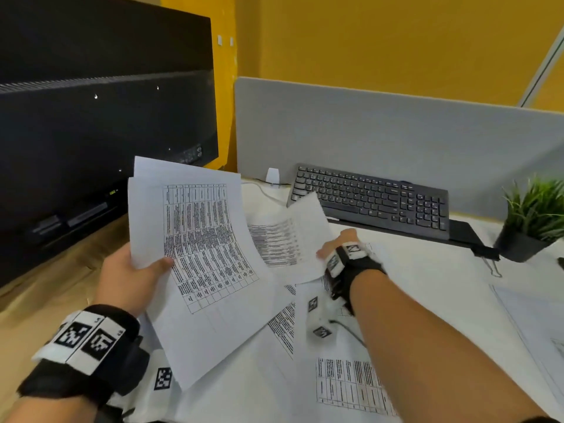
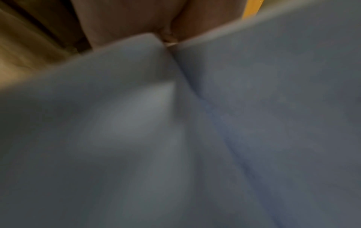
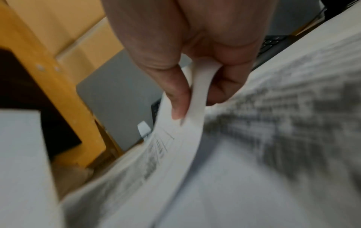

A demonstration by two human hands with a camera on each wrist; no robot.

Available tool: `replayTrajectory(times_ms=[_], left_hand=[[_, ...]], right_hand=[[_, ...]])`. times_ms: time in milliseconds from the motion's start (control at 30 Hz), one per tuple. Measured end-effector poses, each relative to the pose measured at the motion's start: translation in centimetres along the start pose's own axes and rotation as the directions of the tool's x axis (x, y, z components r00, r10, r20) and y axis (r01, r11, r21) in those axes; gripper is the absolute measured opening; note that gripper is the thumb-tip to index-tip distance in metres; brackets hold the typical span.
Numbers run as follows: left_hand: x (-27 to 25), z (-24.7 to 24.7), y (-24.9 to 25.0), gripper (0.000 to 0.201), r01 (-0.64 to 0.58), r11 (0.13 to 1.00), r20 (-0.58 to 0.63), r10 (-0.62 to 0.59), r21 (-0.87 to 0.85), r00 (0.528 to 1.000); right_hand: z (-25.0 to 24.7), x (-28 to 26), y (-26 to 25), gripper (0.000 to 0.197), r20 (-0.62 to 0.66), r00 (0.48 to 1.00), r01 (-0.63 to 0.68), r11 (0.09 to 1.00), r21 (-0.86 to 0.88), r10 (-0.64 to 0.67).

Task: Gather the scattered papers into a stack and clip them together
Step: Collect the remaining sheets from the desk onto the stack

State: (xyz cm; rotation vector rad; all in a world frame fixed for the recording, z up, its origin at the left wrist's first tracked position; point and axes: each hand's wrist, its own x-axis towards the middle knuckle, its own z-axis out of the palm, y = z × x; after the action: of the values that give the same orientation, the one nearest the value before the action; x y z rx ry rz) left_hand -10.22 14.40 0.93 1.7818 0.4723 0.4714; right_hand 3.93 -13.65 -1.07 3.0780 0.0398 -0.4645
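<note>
My left hand [image 1: 131, 276] holds a small stack of printed sheets [image 1: 201, 254] up above the desk, thumb on top of their left edge. In the left wrist view the undersides of those sheets [image 2: 195, 131] fill the frame, blurred. My right hand [image 1: 338, 245] pinches the right edge of another printed sheet [image 1: 287, 239] and lifts it off the desk. The right wrist view shows that sheet [image 3: 199, 108] curled between thumb and fingers. More printed papers [image 1: 348, 383] lie scattered flat below both arms. A black binder clip [image 1: 485, 253] sits at the right, beyond the papers.
A black keyboard [image 1: 372, 199] leans against the grey partition [image 1: 381, 132] at the back. A potted green plant [image 1: 531, 218] stands at the far right. A large dark monitor [image 1: 100, 117] fills the left. A white cable [image 1: 262, 190] runs behind the papers.
</note>
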Motion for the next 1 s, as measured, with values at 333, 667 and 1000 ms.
replayTrajectory(times_ms=[333,667,1000], left_hand=[[0.5,0.3,0.5,0.034,-0.036,0.998,-0.005,0.036,0.058,0.999],[2.3,0.4,0.4,0.021,-0.055,0.991,0.008,0.055,0.121,0.998],[3.7,0.4,-0.7,0.019,-0.015,0.99,0.055,0.007,0.141,0.998]], right_hand=[[-7.9,0.6,14.4,0.031,0.029,0.984,-0.163,0.945,-0.285,0.178],[-2.3,5.3,12.3,0.06,-0.089,0.996,-0.052,0.95,-0.307,0.026],[-2.1,7.9,8.0,0.115,0.229,0.95,0.244,0.961,-0.13,-0.211]])
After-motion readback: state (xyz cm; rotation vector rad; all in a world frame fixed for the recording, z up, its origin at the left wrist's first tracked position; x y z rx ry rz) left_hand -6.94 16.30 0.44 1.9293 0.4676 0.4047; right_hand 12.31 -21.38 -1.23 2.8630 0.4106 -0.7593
